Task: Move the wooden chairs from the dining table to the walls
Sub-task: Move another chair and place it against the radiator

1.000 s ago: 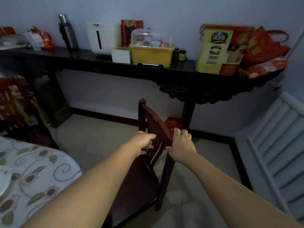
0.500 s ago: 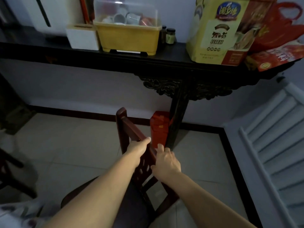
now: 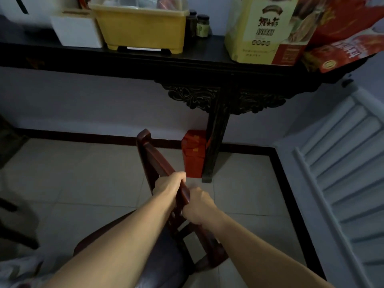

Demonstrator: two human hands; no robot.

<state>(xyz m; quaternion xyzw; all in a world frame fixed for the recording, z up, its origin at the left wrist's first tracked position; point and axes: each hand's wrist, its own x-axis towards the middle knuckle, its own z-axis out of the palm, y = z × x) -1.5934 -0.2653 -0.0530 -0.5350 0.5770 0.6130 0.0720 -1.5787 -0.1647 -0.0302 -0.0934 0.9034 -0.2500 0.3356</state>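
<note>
A dark red wooden chair (image 3: 154,161) stands on the tiled floor in front of me, its backrest running from upper left to lower right and its seat at the bottom of the view. My left hand (image 3: 169,182) is closed over the backrest's top rail. Just below it, my right hand (image 3: 199,205) grips the same rail from the other side. The white wall (image 3: 93,104) lies a short way beyond the chair. The chair's legs are hidden by my arms and the seat.
A long dark carved console table (image 3: 187,65) runs along the wall, carrying a yellow tub (image 3: 143,28), white box (image 3: 76,32) and yellow-red carton (image 3: 268,32). An orange box (image 3: 192,154) sits by its leg (image 3: 216,142). White slatted panel (image 3: 340,163) at right. Dark furniture at left edge.
The chair and I have moved nearer the wall and console table; the flowered dining table has dropped out of view. Both hands keep their grip, now closer together on the rail.
</note>
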